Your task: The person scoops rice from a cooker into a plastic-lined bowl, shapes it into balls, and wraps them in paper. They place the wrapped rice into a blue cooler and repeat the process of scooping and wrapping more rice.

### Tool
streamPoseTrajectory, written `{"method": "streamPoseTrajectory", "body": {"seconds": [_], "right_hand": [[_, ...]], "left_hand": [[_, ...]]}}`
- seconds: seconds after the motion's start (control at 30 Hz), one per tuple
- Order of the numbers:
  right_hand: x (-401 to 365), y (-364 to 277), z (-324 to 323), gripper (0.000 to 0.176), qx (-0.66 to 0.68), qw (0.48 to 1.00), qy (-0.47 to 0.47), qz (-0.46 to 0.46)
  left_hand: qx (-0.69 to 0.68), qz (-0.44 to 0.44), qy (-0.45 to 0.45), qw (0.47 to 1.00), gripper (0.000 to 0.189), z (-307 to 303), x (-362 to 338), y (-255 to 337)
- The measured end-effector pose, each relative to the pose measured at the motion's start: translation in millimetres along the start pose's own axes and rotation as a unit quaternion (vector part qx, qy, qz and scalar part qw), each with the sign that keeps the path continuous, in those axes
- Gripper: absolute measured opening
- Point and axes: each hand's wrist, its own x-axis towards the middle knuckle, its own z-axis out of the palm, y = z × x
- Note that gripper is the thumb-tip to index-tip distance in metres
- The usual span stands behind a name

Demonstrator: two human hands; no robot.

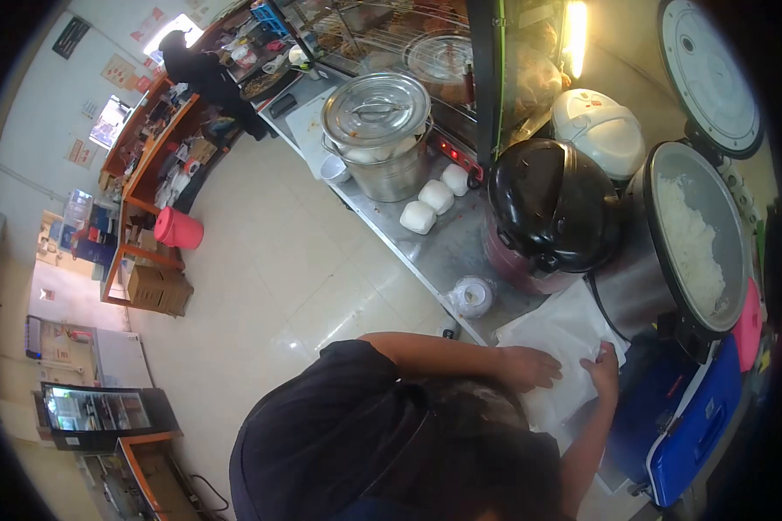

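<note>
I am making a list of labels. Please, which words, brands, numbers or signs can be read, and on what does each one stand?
No text is readable.
Red-lit display: digits too small.
Wall posters: too blurred.
White cooker: red marks, too small.
Blue cooler: label mark, too small.

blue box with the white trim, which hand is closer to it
Right. The right hand, on the thin white sheets, is close to the blue box; the left hand, also on them, is farther off.
</note>
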Motion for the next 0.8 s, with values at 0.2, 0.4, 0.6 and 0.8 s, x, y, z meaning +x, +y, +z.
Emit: {"method": "streamPoseTrajectory", "body": {"seconds": [0.2, 0.4, 0.6, 0.8], "right_hand": [[33.2, -2.4, -26.2, 0.045, -0.013, 0.982, -0.189, -0.001], [56.9, -1.2, -14.4, 0.041, -0.171, 0.969, -0.176, -0.040], [47.5, -30.3, -4.5, 0.045, -0.234, 0.964, -0.114, -0.058], [40.4, -17.4, -3.2, 0.040, -0.223, 0.966, -0.067, -0.110]], "left_hand": [[0.033, 0.044, 0.022, 0.998, 0.039, 3.3, 1.4, -1.3], [0.007, 0.015, -0.030, 0.999, 0.037, -16.5, 5.8, 9.9], [0.003, 0.027, -0.005, 1.000, 0.043, -6.2, 6.2, 1.4], [-0.013, -0.009, -0.037, 0.999, 0.039, -27.7, 8.4, 14.0]]}}
